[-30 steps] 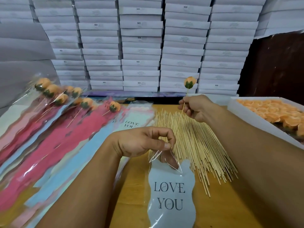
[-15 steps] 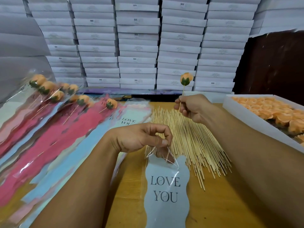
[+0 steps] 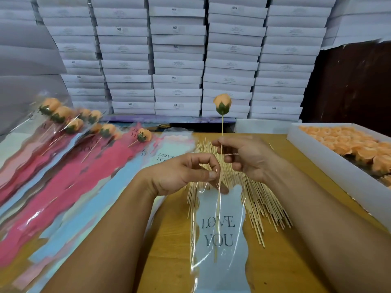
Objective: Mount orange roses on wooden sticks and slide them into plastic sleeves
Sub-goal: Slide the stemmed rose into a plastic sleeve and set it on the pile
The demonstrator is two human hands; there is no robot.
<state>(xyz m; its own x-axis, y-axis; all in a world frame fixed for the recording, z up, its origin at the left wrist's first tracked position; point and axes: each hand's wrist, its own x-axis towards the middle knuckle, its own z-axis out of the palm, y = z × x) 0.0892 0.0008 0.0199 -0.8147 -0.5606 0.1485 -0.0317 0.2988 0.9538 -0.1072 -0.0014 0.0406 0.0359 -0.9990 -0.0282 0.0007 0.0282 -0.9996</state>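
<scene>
The right hand [image 3: 243, 157] pinches the wooden stick [image 3: 221, 132], orange rose [image 3: 222, 103] riding high at its far end, the lower end already inside the "LOVE YOU" plastic sleeve [image 3: 220, 235] lying near on the desk [image 3: 296, 271]. The left hand [image 3: 182, 173] pinches the sleeve's mouth open (thin film, easily lost). Risks: if that pinch slips, the mouth could close and the tip snag or pierce the film; a tilted push might bend the stick or loosen the rose.
</scene>
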